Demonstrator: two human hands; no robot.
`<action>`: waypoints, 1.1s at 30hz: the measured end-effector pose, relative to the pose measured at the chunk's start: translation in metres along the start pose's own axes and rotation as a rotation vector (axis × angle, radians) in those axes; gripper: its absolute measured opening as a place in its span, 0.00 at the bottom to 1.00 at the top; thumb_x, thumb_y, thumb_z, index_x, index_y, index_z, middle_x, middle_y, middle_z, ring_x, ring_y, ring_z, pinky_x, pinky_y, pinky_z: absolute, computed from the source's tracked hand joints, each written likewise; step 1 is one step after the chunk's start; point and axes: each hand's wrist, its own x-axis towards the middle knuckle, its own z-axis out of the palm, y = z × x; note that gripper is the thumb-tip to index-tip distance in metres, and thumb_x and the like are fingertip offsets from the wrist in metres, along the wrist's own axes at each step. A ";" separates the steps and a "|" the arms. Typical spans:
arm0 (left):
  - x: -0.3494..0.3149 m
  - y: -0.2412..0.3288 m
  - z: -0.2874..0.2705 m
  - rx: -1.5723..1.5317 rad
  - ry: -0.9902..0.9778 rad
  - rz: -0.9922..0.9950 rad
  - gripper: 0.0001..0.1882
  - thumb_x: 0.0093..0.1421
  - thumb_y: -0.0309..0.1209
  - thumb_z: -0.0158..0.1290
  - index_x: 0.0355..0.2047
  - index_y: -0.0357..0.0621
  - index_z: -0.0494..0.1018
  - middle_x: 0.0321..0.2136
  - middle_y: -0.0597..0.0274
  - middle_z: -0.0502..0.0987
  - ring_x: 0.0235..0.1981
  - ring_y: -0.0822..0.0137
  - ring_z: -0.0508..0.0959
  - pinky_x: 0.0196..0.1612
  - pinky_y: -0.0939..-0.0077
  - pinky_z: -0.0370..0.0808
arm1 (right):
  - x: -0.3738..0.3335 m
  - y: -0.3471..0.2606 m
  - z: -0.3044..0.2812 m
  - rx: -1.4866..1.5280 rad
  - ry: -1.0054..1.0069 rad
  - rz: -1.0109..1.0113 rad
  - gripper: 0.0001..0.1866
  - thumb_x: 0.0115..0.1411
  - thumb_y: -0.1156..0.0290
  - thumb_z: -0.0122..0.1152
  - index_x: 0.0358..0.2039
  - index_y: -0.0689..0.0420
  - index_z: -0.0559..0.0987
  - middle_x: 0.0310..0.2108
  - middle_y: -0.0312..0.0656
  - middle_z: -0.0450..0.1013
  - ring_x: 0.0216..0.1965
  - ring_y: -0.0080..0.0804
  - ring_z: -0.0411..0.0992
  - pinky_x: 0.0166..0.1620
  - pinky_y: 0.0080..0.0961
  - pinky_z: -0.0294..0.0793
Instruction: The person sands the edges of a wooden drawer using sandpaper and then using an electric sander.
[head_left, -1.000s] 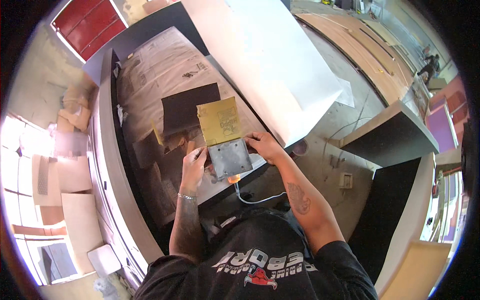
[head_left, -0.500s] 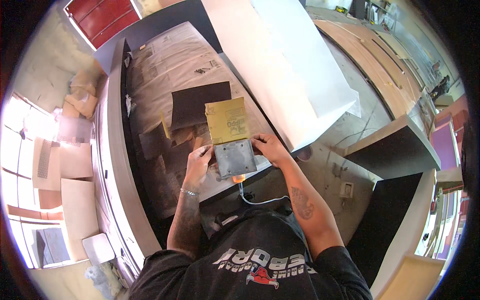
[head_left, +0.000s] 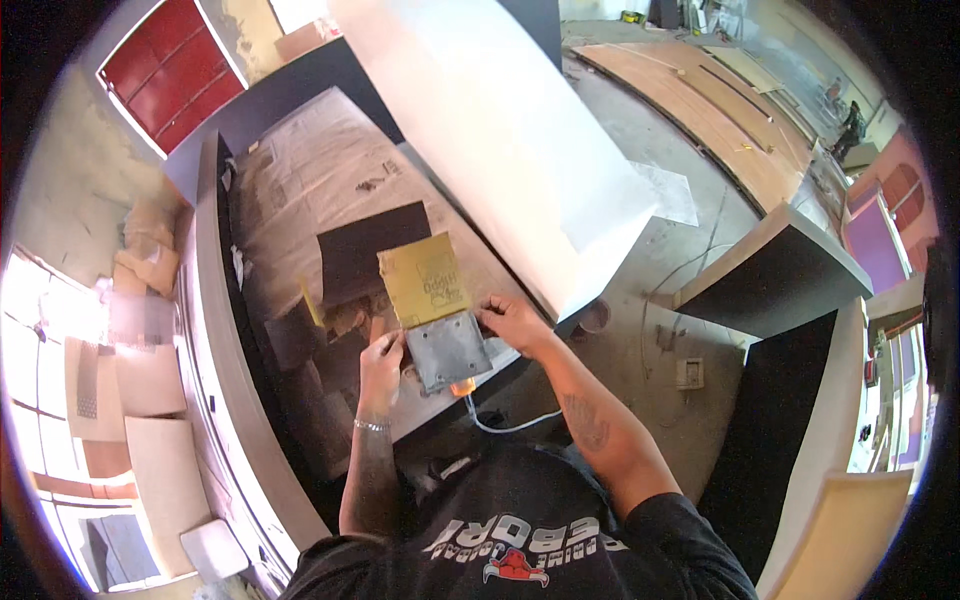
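Observation:
A sander point(head_left: 450, 355) lies with its flat grey, holed pad facing up, and a bit of its orange body and a pale cord show below. Against the pad's far edge stands a sheet of sandpaper point(head_left: 425, 280), its yellow printed back toward me. My left hand point(head_left: 380, 365) is closed at the left corner where sheet and pad meet. At the right corner my right hand point(head_left: 515, 325) pinches the sheet's near edge. The fingertips of both hands are partly hidden. Under all this is a paper-covered panel point(head_left: 290, 170), with a dark sheet point(head_left: 370, 245) lying just beyond the sandpaper.
A large white panel point(head_left: 500, 150) stands along the right side. A long pale board edge point(head_left: 215, 300) borders the left. Dark-faced boards point(head_left: 760, 265) stand to the right, near a floor socket box point(head_left: 690, 373). The sander's cord point(head_left: 520, 427) runs off rightward.
My view has swung, so the scene sits lower and further left. Both hands stay at the corners of the sander's pad, and the sandpaper keeps its place against the far edge.

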 end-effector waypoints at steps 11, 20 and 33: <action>-0.007 -0.005 0.001 -0.042 0.053 0.015 0.14 0.69 0.29 0.51 0.46 0.28 0.78 0.38 0.64 0.81 0.37 0.77 0.77 0.42 0.81 0.74 | -0.019 -0.031 0.008 0.111 0.001 -0.020 0.13 0.68 0.66 0.58 0.44 0.63 0.79 0.34 0.36 0.77 0.36 0.22 0.74 0.42 0.24 0.77; -0.024 0.010 0.015 0.062 0.057 0.122 0.19 0.66 0.34 0.57 0.49 0.30 0.73 0.42 0.61 0.79 0.40 0.74 0.77 0.45 0.77 0.74 | -0.023 -0.012 0.009 0.273 -0.165 -0.184 0.26 0.62 0.55 0.67 0.51 0.62 0.74 0.40 0.41 0.75 0.43 0.28 0.73 0.45 0.27 0.75; -0.023 0.006 0.022 0.220 0.100 0.199 0.24 0.60 0.35 0.62 0.49 0.29 0.69 0.36 0.56 0.78 0.32 0.70 0.77 0.37 0.74 0.77 | -0.034 -0.018 0.027 -0.107 0.060 -0.415 0.34 0.59 0.55 0.71 0.54 0.65 0.67 0.44 0.56 0.73 0.48 0.44 0.73 0.52 0.37 0.71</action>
